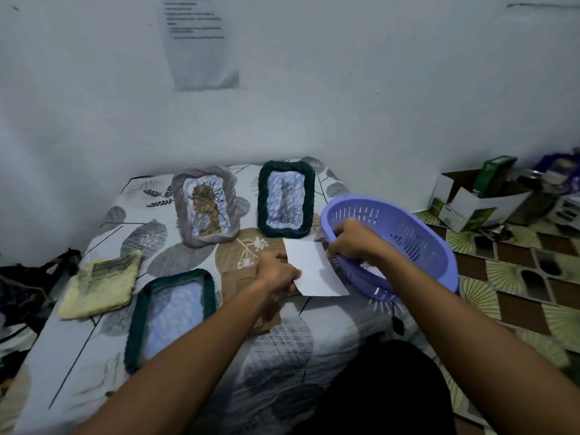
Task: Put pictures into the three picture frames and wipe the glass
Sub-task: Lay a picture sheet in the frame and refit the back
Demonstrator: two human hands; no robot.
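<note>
1. Far left on the leaf-print bed sheet (pixel 103 350): yellow-green woven cloth pad (pixel 102 285), lying flat, prob. the wiping cloth; untouched, well apart from both hands.
2. Near-left: dark-green braided-rim rectangular picture frame (pixel 171 315), flat, long axis running away from the person; no pic visible in it, sheet pattern shows in the glass.
3. Behind it: grey braided-rim picture frame (pixel 205 205), appears to hold a pic w/ a brownish plant or figure. Just right of it, second dark-green braided-rim frame (pixel 286 199), looks empty.
4. Centre: left hand (pixel 277 274) pinches the near-left edge of a white rectangular paper sheet (pixel 314 268), blank side up, prob. a picture. A brown card piece (pixel 241 279) lies under the hand, maybe a frame backing; can't tell.
5. Right hand (pixel 353 238) holds the paper's far-right edge, knuckles over the rim of the tilted lilac slotted plastic basket (pixel 417 246).
6. Key relation: paper sits right of the near green frame, its long axis slanting across that frame's; left hand is nearer. Judgement: next move needs a leftward carry plus a turn to line up.
</note>
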